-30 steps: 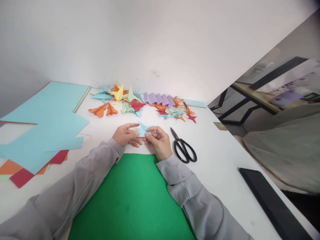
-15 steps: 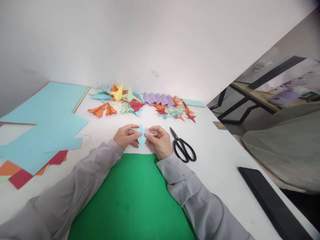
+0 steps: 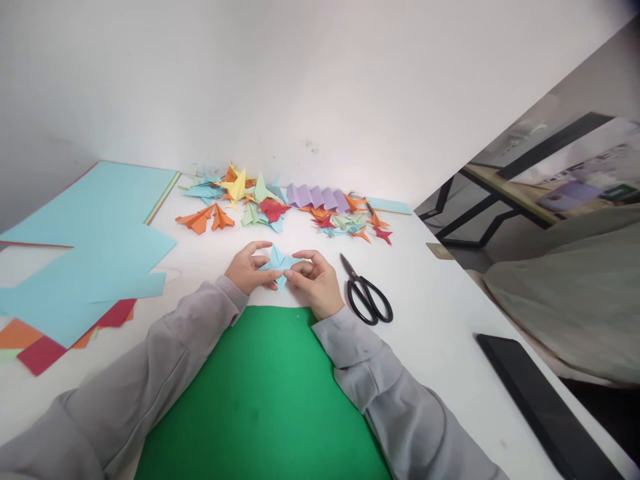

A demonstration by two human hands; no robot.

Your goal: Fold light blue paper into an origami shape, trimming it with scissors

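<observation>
Folded blue paper (image 3: 279, 259), star-like with several points, is just beyond the far edge of the green mat (image 3: 260, 393), between both hands. Around it, the white surface (image 3: 430, 320) carries plenty more. Left of the mat lie large blue sheets (image 3: 100, 260), overlapping, with red paper (image 3: 43, 357) and orange paper (image 3: 19, 335) showing from under their near side. Well beyond the mat, near the wall (image 3: 300, 80), is a crowd of folded shapes: a yellow one (image 3: 237, 187), a pair of orange ones (image 3: 200, 219), a purple pleated strip (image 3: 316, 198) and a cluster of small mixed-colour pieces (image 3: 345, 223). Just right of the mat's far corner, the black scissors (image 3: 371, 300) lie close to the right hand (image 3: 319, 283), blades pointing away. Farther right of the mat is a long, flat black object (image 3: 540, 400). Grey sleeves (image 3: 167, 357) cross over the mat's side edges, hiding parts of them.

As for the grip, the left hand (image 3: 247, 269) pinches the blue paper, thumb pressed on its face and index finger curved above. The right hand grips it too, thumb near the middle, index finger along the right point. Both are nearly closed, the thumbs almost meeting.
</observation>
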